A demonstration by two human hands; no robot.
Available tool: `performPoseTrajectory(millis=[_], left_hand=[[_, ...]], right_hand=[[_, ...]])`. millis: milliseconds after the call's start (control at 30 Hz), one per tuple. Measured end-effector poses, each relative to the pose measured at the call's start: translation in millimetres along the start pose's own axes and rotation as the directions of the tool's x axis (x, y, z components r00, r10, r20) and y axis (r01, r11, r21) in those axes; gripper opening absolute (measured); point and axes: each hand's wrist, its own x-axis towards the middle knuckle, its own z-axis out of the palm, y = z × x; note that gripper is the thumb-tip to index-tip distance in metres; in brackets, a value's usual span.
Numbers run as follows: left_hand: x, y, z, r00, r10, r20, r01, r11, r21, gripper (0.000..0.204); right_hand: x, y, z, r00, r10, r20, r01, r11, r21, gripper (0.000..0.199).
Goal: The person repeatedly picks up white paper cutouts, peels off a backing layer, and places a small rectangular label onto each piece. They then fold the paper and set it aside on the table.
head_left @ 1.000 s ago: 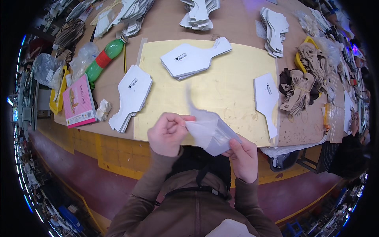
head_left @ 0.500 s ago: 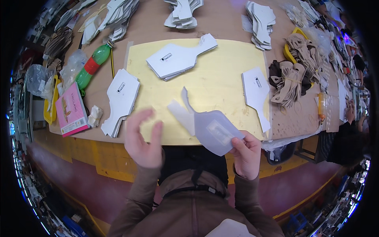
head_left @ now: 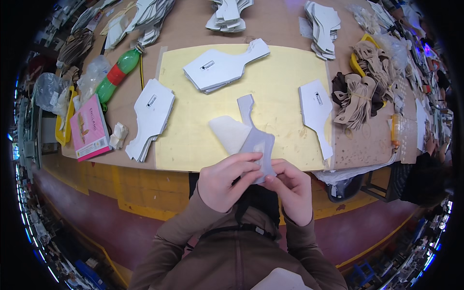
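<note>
A pale grey, flexible cut-out piece (head_left: 263,141) with a narrow curved tail is held up at the table's near edge. A cream-white flap (head_left: 230,134) spreads out from its left side. My right hand (head_left: 296,191) pinches the lower end of the piece between thumb and fingers. From the left, my left hand (head_left: 218,182) closes its fingertips on the lower part, over a whitish patch. Similar white cut-outs lie around it: a stack (head_left: 220,68) beyond, another stack (head_left: 151,113) to the left, and more (head_left: 315,106) to the right.
A yellow sheet (head_left: 193,135) covers the middle of the brown table. At left are a green bottle (head_left: 107,90), a pink book (head_left: 90,128) and a small white bundle (head_left: 119,135). Tied beige pieces (head_left: 356,99) lie at right; white stacks (head_left: 227,17) stand along the back.
My left hand has come right and closed on the grey piece. The piece has turned more upright, and its white flap now spreads wider. The view has shifted slightly.
</note>
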Motion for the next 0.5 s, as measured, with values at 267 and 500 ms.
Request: performPoseTrajectory(millis=[267,500], left_hand=[[-2.0,2.2,-10.9,0.99,0.126,0.066,-0.138,0.966,0.218,0.014],[-2.2,15.3,-10.5,0.939,0.341,0.028,-0.31,0.812,0.494,0.015]], right_hand=[[-2.0,-9.8,15.6,0.985,-0.166,0.049,0.17,0.872,-0.459,0.014],[-1.3,-10.9,26.9,0.953,-0.302,0.023,0.273,0.824,-0.496,0.015]])
